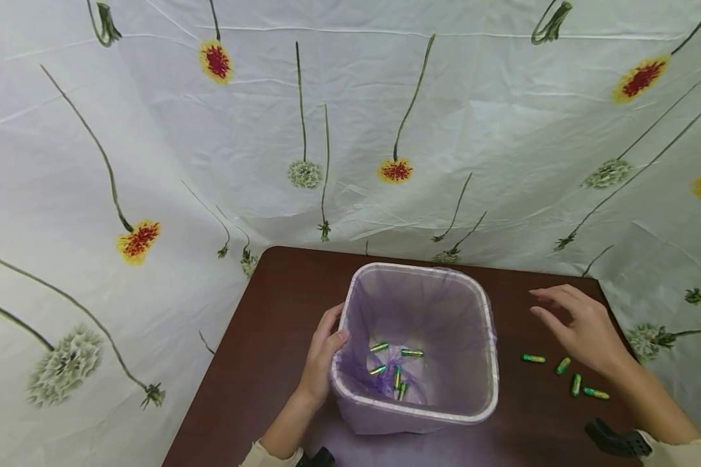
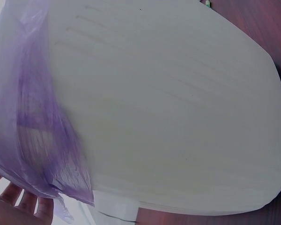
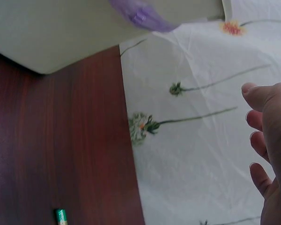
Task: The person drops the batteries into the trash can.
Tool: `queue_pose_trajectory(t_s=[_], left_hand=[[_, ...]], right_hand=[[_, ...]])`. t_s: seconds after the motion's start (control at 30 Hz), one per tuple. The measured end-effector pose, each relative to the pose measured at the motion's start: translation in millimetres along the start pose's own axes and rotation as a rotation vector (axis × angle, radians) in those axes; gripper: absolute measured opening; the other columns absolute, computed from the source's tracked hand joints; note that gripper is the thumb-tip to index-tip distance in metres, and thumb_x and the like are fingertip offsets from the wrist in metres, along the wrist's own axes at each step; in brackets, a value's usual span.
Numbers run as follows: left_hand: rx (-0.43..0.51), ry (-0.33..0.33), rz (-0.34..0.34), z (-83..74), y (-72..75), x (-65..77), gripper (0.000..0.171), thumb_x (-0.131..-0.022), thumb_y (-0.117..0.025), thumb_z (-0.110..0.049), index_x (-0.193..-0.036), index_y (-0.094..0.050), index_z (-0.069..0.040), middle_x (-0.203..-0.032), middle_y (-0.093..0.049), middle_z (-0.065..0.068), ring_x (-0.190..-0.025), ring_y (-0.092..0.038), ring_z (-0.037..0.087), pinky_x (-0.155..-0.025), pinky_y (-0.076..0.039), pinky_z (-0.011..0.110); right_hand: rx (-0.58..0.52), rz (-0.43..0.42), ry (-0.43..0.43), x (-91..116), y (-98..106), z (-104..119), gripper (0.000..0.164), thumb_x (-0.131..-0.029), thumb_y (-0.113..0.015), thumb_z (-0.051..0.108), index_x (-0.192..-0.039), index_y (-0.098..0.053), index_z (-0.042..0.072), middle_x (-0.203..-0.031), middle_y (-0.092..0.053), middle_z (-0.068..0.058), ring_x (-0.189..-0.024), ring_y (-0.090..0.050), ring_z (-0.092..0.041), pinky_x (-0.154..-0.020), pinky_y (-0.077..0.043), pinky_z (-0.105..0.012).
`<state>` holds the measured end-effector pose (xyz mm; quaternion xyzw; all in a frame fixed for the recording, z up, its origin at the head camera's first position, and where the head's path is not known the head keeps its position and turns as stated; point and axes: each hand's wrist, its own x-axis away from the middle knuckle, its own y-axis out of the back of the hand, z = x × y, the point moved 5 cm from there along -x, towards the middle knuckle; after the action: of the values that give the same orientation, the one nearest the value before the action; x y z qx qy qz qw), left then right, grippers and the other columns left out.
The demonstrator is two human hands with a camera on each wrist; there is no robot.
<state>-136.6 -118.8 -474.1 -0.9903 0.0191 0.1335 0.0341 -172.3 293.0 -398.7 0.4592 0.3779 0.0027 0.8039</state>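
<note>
A white trash bin (image 1: pixel 483 415) lined with a thin purple bag (image 2: pixel 35 93) stands on the table, its opening facing up. My left hand (image 1: pixel 321 353) grips its left rim, thumb over the edge and fingers along the outside. Several green and gold batteries (image 1: pixel 412 353) lie on the bag at the bottom. To the right of the bin, my right hand (image 1: pixel 584 327) hovers with nothing in it, thumb and fingers apart. Several more batteries (image 1: pixel 533 358) lie loose on the table below that hand; one battery (image 3: pixel 61 216) shows in the right wrist view.
The dark brown wooden table (image 1: pixel 257 324) ends close behind the bin and just beyond my right hand. A white cloth printed with flowers (image 1: pixel 239 130) hangs at the back and both sides. Black wrist straps (image 1: pixel 616 438) sit on my wrists.
</note>
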Motion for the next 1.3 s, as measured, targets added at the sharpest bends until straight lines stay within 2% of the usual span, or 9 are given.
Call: queue_pose_trajectory(t_s=[0.13,0.43,0.73,0.87,0.93,1.07,1.17,1.3], left_hand=[[0.002,0.001,0.003,0.1,-0.5,-0.2,0.052,-0.095,-0.047,-0.017,-0.144,-0.055,-0.001,-0.141,-0.054,0.014,-0.123,-0.051,0.031,-0.100,-0.043,0.030],[-0.014,0.018,-0.009,2.2,1.6,4.5,0.053,-0.095,-0.047,-0.018,-0.145,-0.054,-0.002,-0.141,-0.054,0.013,-0.124,-0.050,0.032,-0.100,-0.043,0.030],[0.014,0.001,0.010,1.4,1.4,3.1,0.053,-0.095,-0.047,-0.018,-0.145,-0.054,-0.002,-0.141,-0.053,0.015,-0.122,-0.051,0.034,-0.099,-0.045,0.032],[0.024,-0.010,0.007,1.0,1.9,1.0,0.052,-0.095,-0.046,-0.018,-0.145,-0.054,-0.002,-0.140,-0.053,0.015,-0.120,-0.052,0.034,-0.098,-0.046,0.032],[0.023,-0.013,0.006,1.0,1.6,0.3,0.052,-0.095,-0.047,-0.018,-0.144,-0.054,-0.002,-0.140,-0.053,0.015,-0.121,-0.051,0.034,-0.098,-0.046,0.032],[0.010,-0.020,0.007,0.9,0.3,-0.7,0.052,-0.095,-0.047,-0.018,-0.143,-0.055,0.000,-0.140,-0.054,0.016,-0.122,-0.051,0.032,-0.100,-0.043,0.030],[-0.004,-0.024,0.001,-0.2,2.3,-0.6,0.052,-0.095,-0.047,-0.018,-0.143,-0.055,0.000,-0.140,-0.054,0.016,-0.123,-0.050,0.030,-0.101,-0.041,0.029],[-0.008,-0.023,-0.015,-1.3,4.9,0.0,0.052,-0.094,-0.047,-0.018,-0.142,-0.056,0.000,-0.140,-0.055,0.015,-0.123,-0.051,0.030,-0.101,-0.041,0.029]], right_hand=[[0.002,-0.011,-0.045,11.5,-1.4,-11.8,0.046,-0.071,-0.086,-0.008,-0.114,-0.076,0.004,-0.100,-0.070,-0.006,-0.086,-0.059,-0.008,-0.065,-0.043,-0.019],[-0.010,0.015,-0.143,36.4,-3.4,-29.5,0.037,-0.082,-0.081,-0.004,-0.118,-0.074,0.003,-0.103,-0.069,-0.010,-0.086,-0.057,-0.006,-0.060,-0.043,-0.016],[0.009,0.015,-0.219,60.0,-6.7,-49.3,0.034,-0.084,-0.080,-0.004,-0.117,-0.072,0.000,-0.102,-0.067,-0.012,-0.088,-0.050,0.009,-0.063,-0.043,-0.013],[0.021,0.021,-0.275,71.6,-10.0,-60.0,0.030,-0.088,-0.078,-0.001,-0.118,-0.072,0.000,-0.104,-0.067,-0.014,-0.087,-0.052,0.006,-0.067,-0.043,-0.013],[0.032,0.020,-0.299,79.7,-11.0,-66.1,0.028,-0.089,-0.076,-0.001,-0.117,-0.072,0.000,-0.105,-0.067,-0.016,-0.087,-0.052,0.004,-0.066,-0.041,-0.014],[0.050,0.034,-0.364,100.5,-11.7,-79.0,0.026,-0.091,-0.073,-0.003,-0.117,-0.072,-0.001,-0.105,-0.066,-0.018,-0.086,-0.046,0.010,-0.061,-0.039,-0.019],[0.059,0.077,-0.437,114.5,-16.8,-88.1,0.025,-0.093,-0.071,-0.001,-0.119,-0.071,-0.001,-0.106,-0.065,-0.020,-0.084,-0.048,0.003,-0.058,-0.040,-0.025],[0.068,0.142,-0.543,131.2,-25.4,-97.9,0.026,-0.096,-0.068,0.001,-0.122,-0.068,-0.004,-0.111,-0.062,-0.026,-0.086,-0.059,-0.027,-0.059,-0.043,-0.035]])
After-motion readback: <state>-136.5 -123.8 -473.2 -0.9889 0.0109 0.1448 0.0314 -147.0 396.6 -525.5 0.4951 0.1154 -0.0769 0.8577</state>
